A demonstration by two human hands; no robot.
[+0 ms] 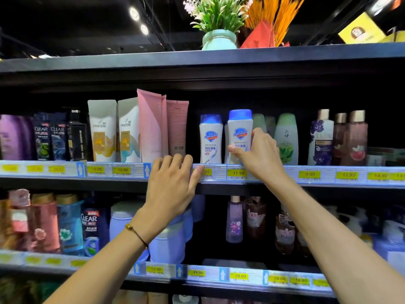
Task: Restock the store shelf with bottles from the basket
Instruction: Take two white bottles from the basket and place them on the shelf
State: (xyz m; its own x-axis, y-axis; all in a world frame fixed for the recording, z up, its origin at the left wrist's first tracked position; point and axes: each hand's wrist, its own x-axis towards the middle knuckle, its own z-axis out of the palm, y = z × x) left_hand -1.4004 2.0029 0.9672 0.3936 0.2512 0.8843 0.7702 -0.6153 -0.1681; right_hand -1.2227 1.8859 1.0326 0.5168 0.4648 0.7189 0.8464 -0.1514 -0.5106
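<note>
My right hand grips a white Safeguard bottle with a blue cap, thumb on its front and fingers round its right side, at the front of the upper shelf. A second, identical Safeguard bottle stands just to its left. My left hand rests on the shelf's front edge left of that bottle, fingers curled over the price strip, holding nothing. The basket is out of view.
Pink tubes and Pantene tubes stand left of the Safeguard bottles. A green bottle and Lux bottles stand to the right. The lower shelf holds jars and bottles. A potted plant sits on top.
</note>
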